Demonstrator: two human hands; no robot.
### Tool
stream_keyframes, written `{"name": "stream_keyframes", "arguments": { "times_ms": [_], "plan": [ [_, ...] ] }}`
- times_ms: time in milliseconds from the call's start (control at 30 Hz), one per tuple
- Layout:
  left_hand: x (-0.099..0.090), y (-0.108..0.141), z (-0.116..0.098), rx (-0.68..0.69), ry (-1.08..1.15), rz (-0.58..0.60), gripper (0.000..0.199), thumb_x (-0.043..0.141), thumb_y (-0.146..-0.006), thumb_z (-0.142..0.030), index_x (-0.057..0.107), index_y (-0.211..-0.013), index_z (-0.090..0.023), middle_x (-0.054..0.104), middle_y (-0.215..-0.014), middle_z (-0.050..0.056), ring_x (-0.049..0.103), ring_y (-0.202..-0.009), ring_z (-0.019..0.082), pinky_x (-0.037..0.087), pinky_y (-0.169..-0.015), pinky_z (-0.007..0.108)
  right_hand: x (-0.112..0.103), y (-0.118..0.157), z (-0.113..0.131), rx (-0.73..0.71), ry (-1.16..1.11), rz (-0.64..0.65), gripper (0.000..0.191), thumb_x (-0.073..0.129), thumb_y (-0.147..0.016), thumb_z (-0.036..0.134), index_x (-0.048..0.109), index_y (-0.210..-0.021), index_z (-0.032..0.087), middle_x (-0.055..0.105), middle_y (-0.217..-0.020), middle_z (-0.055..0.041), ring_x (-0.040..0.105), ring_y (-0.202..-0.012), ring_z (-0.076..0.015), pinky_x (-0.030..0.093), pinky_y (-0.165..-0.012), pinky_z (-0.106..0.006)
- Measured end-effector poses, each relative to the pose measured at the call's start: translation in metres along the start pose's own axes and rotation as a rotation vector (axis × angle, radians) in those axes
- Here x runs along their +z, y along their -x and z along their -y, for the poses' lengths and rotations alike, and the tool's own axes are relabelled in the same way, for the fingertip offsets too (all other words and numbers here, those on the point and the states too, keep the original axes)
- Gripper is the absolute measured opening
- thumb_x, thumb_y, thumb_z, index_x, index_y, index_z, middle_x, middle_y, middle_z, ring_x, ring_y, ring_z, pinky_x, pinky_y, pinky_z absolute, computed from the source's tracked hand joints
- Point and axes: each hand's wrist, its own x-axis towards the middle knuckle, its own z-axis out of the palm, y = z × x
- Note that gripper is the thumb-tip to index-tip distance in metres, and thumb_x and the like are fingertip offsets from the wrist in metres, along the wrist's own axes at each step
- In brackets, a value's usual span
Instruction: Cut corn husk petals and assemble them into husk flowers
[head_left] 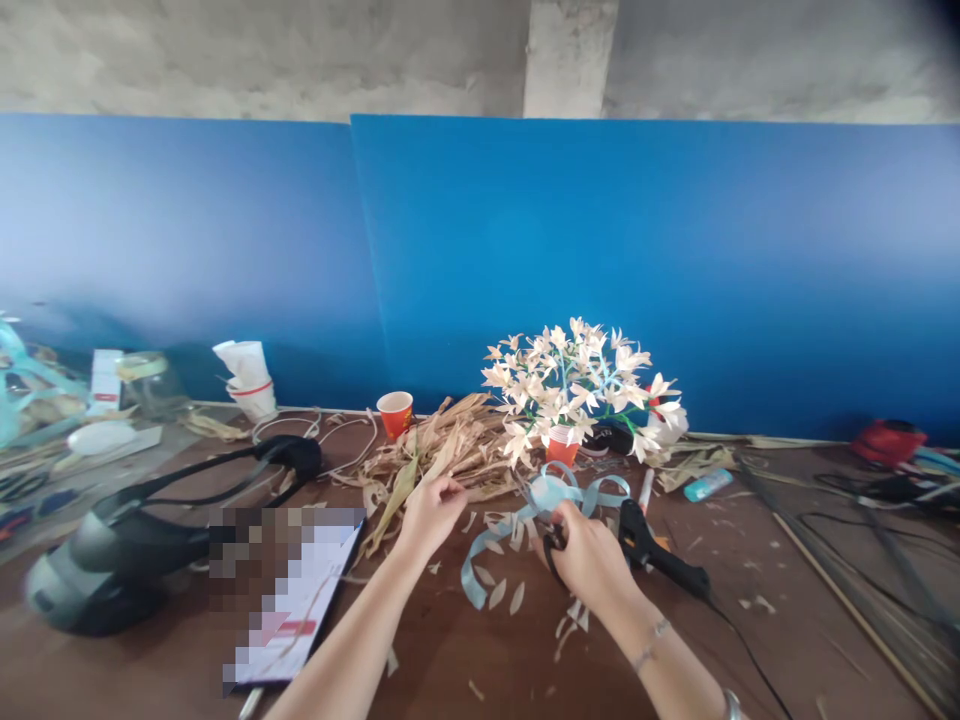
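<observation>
A black-handled tool point(554, 543) is clamped in the right hand's grip point(585, 550) above the brown bench point(450, 650). At twelve o'clock, curled pale-blue ribbon point(546, 492) blocks the way to cream, star-shaped flowers point(570, 395) in an orange cup point(561, 450); at three, a black glue gun point(671, 568); at nine, the left hand point(433, 512), fingertips together, contents unclear, by dry tan husks point(469, 440).

- The left hand point(433, 512) is curling its fingers near the dry husks point(469, 440), any hold being too small to tell
- The right hand point(589, 553) is gripping a dark tool point(554, 556) beside pale blue ribbon point(472, 582)
- White flowers point(559, 385) are standing in a red cup point(561, 452) behind the ribbon
- A black glue gun point(669, 566) is lying on the brown desk point(450, 655), right of the right hand
</observation>
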Motion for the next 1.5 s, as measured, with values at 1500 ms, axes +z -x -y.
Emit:
{"name": "stream_keyframes", "arguments": {
  "times_ms": [1500],
  "plan": [
    [0.027, 0.017, 0.002, 0.496, -0.738, 0.196, 0.025, 0.052, -0.074, -0.014, 0.065, -0.094, -0.023, 0.064, -0.093, 0.004, 0.051, -0.097, 0.024, 0.033, -0.087, 0.038, 0.014, 0.002, 0.006, -0.03, 0.018, -0.042, 0.013, 0.049, -0.079, 0.019, 0.061, -0.084, 0.019, 0.065, -0.064, -0.0015, 0.062, -0.064, -0.0167, 0.033, -0.056, -0.023]
  ]
}}
